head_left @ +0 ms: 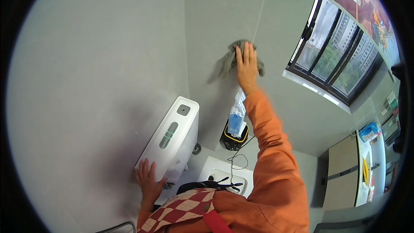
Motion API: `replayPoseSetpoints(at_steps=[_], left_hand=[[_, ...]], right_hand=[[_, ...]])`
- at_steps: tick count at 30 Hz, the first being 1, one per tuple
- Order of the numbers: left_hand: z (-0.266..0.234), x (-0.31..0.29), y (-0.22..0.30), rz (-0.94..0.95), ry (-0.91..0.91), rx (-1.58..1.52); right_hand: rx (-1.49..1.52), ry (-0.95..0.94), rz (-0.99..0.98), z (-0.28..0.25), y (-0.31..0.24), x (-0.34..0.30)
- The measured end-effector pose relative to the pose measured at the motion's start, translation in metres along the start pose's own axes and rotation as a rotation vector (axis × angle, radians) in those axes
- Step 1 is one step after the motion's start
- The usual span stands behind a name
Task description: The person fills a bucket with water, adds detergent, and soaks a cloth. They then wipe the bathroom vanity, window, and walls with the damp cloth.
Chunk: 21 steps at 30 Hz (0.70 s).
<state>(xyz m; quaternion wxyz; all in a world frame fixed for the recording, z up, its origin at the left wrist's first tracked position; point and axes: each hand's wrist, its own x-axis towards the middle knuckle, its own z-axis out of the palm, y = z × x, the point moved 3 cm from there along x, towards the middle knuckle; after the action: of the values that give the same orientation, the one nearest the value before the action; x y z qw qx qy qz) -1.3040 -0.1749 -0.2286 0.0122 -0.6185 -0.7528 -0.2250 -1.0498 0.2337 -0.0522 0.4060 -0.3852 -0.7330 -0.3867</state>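
Note:
My right hand reaches up and holds a shaggy grey cloth against the grey wall, just right of the corner. Its fingers point upward over the cloth, whose loose ends hang out on both sides. Lower left, my left hand rests with fingers spread on the near end of a tall white box-shaped unit. The unit's top carries a grey square inset and an oval grey panel. Part of the unit's lower body is hidden behind my hand and clothing.
Below my right arm stand a bin with a black liner and a blue-and-white package. A white squat toilet with a thin cable lies beneath. A dark-framed window and a counter with a blue bottle are at right.

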Motion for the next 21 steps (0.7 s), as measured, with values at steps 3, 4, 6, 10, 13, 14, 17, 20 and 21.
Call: replayPoseSetpoints(at_steps=[3,4,6,10,13,14,17,20,21], left_hand=[[0.001,-0.001,-0.001,-0.008,0.001,-0.012],[0.001,-0.001,-0.001,-0.011,-0.006,-0.011],[0.003,-0.001,-0.002,0.001,-0.005,-0.002],[0.004,-0.001,-0.004,-0.025,-0.023,-0.005],[0.004,0.0,-0.004,-0.008,-0.014,-0.005],[0.003,0.0,-0.004,-0.004,-0.012,-0.001],[0.003,-0.001,-0.003,-0.002,-0.022,0.001],[0.002,-0.001,-0.004,-0.008,-0.028,-0.012],[0.002,-0.001,-0.003,-0.007,-0.024,-0.01]], right_hand=[[0.0,0.098,-0.047,-0.007,-0.011,-0.007],[-0.013,0.058,-0.017,-0.006,-0.012,-0.007],[-0.083,-0.039,0.055,-0.003,-0.012,-0.004],[-0.122,0.033,0.108,-0.004,-0.017,0.002],[-0.145,0.065,0.122,-0.007,-0.021,0.002],[-0.137,0.021,0.15,-0.007,-0.021,0.001],[-0.122,-0.003,0.193,-0.007,-0.02,0.001],[-0.115,0.128,0.167,-0.011,-0.02,0.002],[-0.087,0.054,0.183,-0.01,-0.018,0.002]])
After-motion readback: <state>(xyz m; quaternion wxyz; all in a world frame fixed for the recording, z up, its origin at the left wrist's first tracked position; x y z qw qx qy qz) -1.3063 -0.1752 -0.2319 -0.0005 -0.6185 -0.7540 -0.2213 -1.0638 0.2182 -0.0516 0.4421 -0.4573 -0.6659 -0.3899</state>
